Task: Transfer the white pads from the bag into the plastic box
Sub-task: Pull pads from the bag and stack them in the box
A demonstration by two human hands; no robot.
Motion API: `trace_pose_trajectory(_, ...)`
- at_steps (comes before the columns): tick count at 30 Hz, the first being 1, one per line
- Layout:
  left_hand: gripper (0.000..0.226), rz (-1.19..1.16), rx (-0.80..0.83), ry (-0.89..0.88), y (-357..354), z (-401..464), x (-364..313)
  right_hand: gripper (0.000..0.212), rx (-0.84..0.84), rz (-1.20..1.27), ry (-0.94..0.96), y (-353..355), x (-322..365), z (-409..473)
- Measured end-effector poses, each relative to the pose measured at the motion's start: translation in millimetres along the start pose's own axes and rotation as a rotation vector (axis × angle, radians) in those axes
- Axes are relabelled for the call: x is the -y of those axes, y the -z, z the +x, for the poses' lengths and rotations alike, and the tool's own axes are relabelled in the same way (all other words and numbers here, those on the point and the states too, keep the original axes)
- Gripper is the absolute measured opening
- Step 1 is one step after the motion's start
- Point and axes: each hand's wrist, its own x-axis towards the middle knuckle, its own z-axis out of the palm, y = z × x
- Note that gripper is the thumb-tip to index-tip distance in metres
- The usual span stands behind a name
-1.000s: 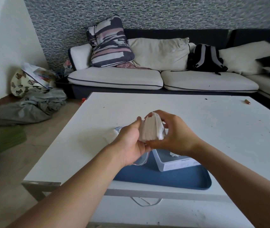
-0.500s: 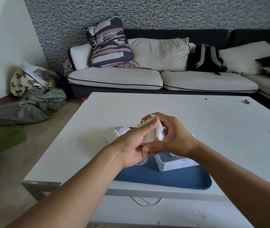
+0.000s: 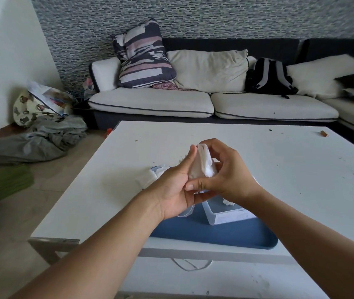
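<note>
Both hands hold a stack of white pads [image 3: 203, 164] above the table. My left hand [image 3: 176, 186] cups it from the left, thumb up along its side. My right hand [image 3: 225, 173] wraps it from the right, thumb across the bottom. Below them a clear plastic box [image 3: 225, 214] stands on a blue tray [image 3: 225, 236], a few white pads [image 3: 228, 203] showing at its rim. A crumpled clear bag [image 3: 154, 173] lies on the table behind my left hand, mostly hidden.
The white table [image 3: 301, 169] carries a small brown item [image 3: 324, 133] at its far right. Behind it stands a sofa [image 3: 150, 102] with cushions and a black backpack [image 3: 268, 78]. Clothes and bags [image 3: 42, 126] lie on the floor at the left.
The hands shifted their grip on the pad stack: my left thumb rose along its side and my right thumb slid under it. The stack stays above the box.
</note>
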Motion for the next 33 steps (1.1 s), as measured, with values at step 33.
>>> trace_pose_trajectory(33, 0.037, -0.02, 0.018, 0.046, 19.8, -1.3, -4.5, 0.025, -0.022, 0.357, -0.087, 36.1, -10.2, 6.4)
